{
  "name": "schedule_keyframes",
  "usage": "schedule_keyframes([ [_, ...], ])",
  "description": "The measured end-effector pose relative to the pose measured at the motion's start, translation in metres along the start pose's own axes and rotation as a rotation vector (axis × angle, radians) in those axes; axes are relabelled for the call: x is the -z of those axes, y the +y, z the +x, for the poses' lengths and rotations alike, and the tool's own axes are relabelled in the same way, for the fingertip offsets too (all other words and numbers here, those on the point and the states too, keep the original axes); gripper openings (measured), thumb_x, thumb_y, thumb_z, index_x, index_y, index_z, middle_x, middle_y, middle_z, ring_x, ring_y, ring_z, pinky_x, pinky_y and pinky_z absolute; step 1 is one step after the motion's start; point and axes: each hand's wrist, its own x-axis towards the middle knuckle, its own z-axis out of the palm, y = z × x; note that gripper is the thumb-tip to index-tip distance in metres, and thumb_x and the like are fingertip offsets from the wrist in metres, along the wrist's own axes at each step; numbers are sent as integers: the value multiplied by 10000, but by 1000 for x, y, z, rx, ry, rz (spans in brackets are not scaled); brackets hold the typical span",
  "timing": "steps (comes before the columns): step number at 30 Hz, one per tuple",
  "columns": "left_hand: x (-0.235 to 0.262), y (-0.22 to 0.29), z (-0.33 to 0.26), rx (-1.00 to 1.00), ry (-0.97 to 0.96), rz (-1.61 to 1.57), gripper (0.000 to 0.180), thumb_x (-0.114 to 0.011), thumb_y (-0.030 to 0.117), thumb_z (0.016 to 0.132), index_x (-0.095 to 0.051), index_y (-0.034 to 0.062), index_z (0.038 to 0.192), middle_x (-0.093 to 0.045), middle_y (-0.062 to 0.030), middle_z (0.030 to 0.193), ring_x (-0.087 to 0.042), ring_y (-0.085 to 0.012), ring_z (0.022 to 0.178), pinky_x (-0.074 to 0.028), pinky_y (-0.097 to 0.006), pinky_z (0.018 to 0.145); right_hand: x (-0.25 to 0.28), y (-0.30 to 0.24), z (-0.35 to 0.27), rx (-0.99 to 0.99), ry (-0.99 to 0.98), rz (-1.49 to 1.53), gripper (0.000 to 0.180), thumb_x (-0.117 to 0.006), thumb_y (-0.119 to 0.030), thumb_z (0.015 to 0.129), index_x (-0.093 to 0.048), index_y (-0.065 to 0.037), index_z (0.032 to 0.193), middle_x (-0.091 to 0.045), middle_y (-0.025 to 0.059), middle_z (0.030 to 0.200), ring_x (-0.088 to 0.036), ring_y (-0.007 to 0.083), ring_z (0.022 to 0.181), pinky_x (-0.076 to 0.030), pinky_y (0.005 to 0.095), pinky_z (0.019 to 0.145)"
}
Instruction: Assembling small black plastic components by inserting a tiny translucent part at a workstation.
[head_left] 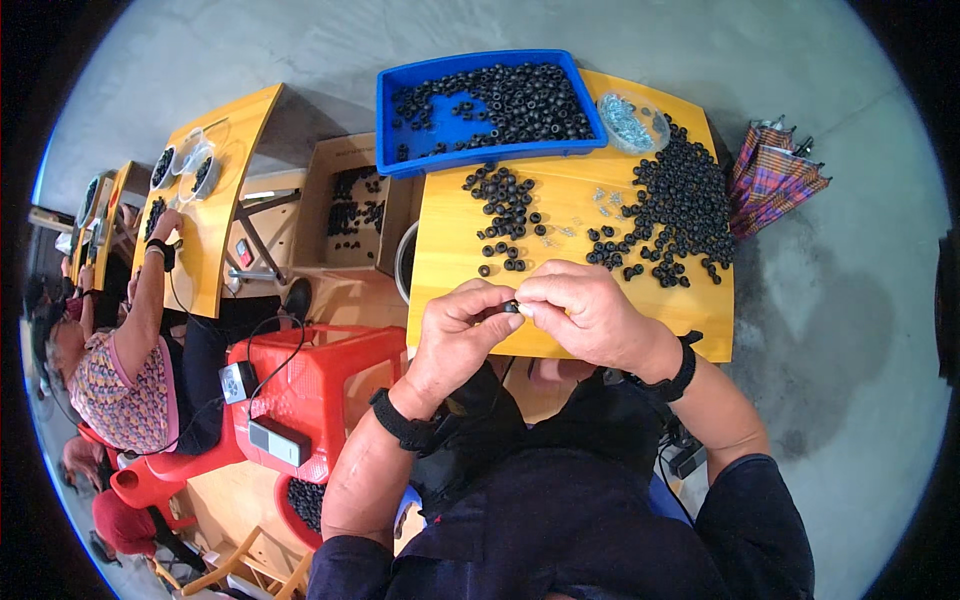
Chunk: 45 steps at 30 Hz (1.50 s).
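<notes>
Over the near edge of the yellow table (455, 235), my two hands meet at the fingertips. Thumb and forefinger of my left hand (462, 335) pinch a small round black piece (511, 306). My right hand (590, 313) is closed in a pinch against the same piece; whatever its fingertips hold is hidden. Loose black pieces with holes lie beyond my hands in a small group (505, 205) and a larger heap (685, 195) at the right. Between them are scattered small shiny metal bits (605, 198).
A blue tray (490, 158) of black pieces spans the table's far edge, beside a clear bowl (655, 143) of metal bits. Left are a cardboard box (400, 215), a red stool (330, 345) bearing small devices, and a seated person (125, 390). A folded plaid umbrella (770, 180) stands right.
</notes>
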Motion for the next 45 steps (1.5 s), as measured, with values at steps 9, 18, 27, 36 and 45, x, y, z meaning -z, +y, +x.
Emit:
schedule_keyframes([
  [9,6,-7,-11,93,-70,-32,209,-677,-7,825,-678,-10,1033,-614,-26,843,-555,-82,745,-468,-220,675,-11,-5,-11,24,-32,-75,96,-616,-5,788,-621,-25,882,-568,118,772,-584,298,679,-478,378,592],
  [18,8,-13,-17,343,-140,-220,159,-664,9,845,-679,-24,1000,-642,-13,848,-575,-71,700,-487,-211,637,-18,-9,-21,38,-81,-177,167,-600,-7,785,-619,-27,950,-574,104,790,-598,273,664,-494,363,571],
  [27,15,-5,-15,343,3,-399,178,-647,9,857,-654,-17,1033,-663,-48,845,-634,-126,767,-526,-263,740,-26,49,24,-62,69,-312,119,-608,-77,808,-635,-35,916,-581,114,830,-598,313,715,-481,410,578],
  [36,26,-7,-15,272,24,-329,208,-632,5,867,-644,-21,1073,-657,-67,902,-637,-139,781,-521,-274,764,-53,112,66,112,-5,-851,142,-600,-136,725,-677,-26,679,-600,153,993,-491,347,1075,-383,468,899],
  [45,29,-8,-12,193,44,-264,223,-632,-5,860,-648,-26,1081,-635,-64,903,-632,-145,800,-510,-265,763,-63,127,65,77,-44,-821,206,-551,-155,762,-683,-41,652,-618,164,969,-488,352,1090,-346,510,918],
])
